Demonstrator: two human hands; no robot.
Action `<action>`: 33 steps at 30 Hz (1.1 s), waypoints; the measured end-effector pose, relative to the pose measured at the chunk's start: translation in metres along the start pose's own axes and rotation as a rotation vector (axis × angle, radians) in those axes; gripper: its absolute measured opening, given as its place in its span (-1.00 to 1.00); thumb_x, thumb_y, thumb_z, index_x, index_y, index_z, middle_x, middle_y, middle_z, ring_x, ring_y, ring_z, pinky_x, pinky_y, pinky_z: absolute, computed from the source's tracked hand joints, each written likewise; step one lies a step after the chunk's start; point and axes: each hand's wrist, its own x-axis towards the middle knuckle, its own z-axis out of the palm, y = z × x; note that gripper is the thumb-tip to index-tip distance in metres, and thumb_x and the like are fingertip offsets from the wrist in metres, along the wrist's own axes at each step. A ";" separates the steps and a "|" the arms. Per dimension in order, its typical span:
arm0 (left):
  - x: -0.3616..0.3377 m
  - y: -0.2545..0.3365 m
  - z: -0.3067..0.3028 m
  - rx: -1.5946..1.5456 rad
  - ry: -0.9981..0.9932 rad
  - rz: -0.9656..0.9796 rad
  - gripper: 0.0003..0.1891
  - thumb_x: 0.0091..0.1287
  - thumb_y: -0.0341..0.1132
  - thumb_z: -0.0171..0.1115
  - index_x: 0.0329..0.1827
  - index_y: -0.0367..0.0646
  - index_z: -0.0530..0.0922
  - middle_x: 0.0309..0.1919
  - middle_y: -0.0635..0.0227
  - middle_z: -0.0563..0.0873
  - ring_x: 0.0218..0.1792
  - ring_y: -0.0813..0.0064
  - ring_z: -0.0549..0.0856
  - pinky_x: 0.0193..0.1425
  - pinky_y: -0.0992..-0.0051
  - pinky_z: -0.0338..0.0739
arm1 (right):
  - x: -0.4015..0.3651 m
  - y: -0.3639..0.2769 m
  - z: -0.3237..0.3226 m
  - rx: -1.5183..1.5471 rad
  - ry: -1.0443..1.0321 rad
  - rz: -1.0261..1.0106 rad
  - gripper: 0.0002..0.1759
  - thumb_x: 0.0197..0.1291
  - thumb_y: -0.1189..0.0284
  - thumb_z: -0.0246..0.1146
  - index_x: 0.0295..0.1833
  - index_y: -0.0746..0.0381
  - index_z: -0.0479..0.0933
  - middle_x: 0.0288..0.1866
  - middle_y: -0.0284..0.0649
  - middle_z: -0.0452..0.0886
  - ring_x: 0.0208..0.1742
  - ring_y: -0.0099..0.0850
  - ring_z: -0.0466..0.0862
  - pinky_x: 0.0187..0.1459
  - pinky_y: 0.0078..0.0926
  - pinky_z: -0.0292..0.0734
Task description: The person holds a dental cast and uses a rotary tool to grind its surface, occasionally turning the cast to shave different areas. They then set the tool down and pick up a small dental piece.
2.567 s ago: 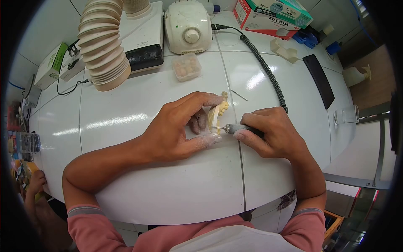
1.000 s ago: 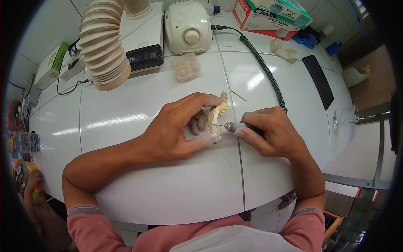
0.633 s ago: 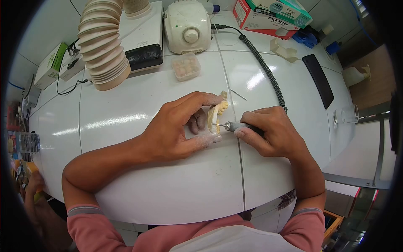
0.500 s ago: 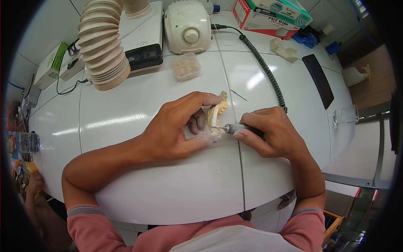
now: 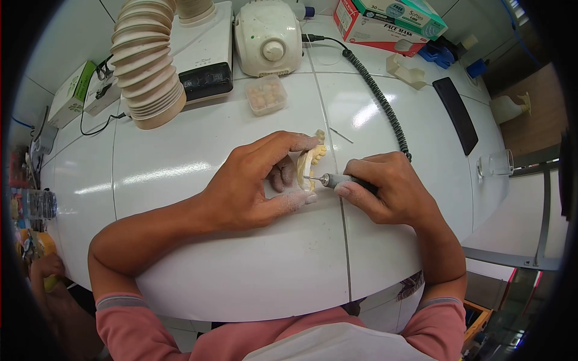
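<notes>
A cream dental model [image 5: 306, 168] with a row of teeth stands between the thumb and fingers of my left hand [image 5: 256, 177], which is closed on it. White dust coats those fingertips. My right hand [image 5: 388, 189] is wrapped round a grey and black rotary handpiece [image 5: 337, 180]. Its thin metal bit points left and meets the model's pale inner side. A small toothed piece [image 5: 320, 136] shows at the model's upper end, by my left fingertip. Just beyond lies a thin metal bur [image 5: 341, 135] on the white tiled table [image 5: 253, 265].
Behind are a ribbed hose [image 5: 144, 66], a white control unit [image 5: 269, 39], a small box of round pieces [image 5: 266, 95] and face mask boxes [image 5: 385, 27]. A coiled cable [image 5: 379, 93] runs near my right hand. Another person's hand [image 5: 47, 265] is at far left.
The handpiece tip has shifted slightly up along the model. The other person's hand at far left has moved a little lower. My left hand stays almost still.
</notes>
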 end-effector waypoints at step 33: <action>0.000 0.000 0.001 -0.009 -0.001 -0.010 -0.27 0.40 -0.29 0.67 0.61 -0.29 0.58 0.15 0.19 0.76 -0.12 0.44 0.74 -0.01 0.43 0.71 | 0.000 -0.001 -0.002 0.010 -0.017 0.030 -0.51 0.57 0.16 0.46 -0.38 0.28 0.63 -0.58 0.01 0.57 -0.57 0.03 0.57 -0.40 -0.03 0.44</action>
